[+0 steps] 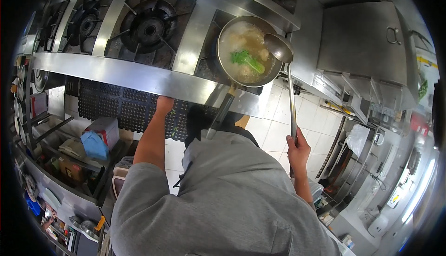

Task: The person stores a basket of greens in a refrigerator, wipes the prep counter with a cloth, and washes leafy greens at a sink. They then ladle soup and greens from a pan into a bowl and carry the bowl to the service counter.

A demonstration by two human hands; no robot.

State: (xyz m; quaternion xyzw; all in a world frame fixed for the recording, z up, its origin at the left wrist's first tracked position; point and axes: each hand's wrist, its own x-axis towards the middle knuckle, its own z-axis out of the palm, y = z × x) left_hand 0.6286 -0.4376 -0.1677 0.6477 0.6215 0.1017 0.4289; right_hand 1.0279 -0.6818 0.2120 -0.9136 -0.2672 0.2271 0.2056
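Note:
My right hand (298, 149) is wrapped round the long handle of a metal ladle (279, 48). The ladle's bowl hangs over the right rim of a frying pan (222, 60). Cloudy broth (241, 35) steams in the pan, with green leafy vegetable (248, 61) and pale lumps in it. The pan rests on the right-hand burner, its dark handle (223, 112) pointing towards my body. At the stove's front edge (139, 69) is my left hand (165, 103); its fingers are hidden beneath that edge, so whatever they touch cannot be seen.
Left of the pan are several gas burners (150, 29) with black grates. A steel cabinet (360, 42) stands to the right. Below lie a black rubber mat (121, 109) and white floor tiles (302, 112). Shelving with a blue bag (95, 144) is at left.

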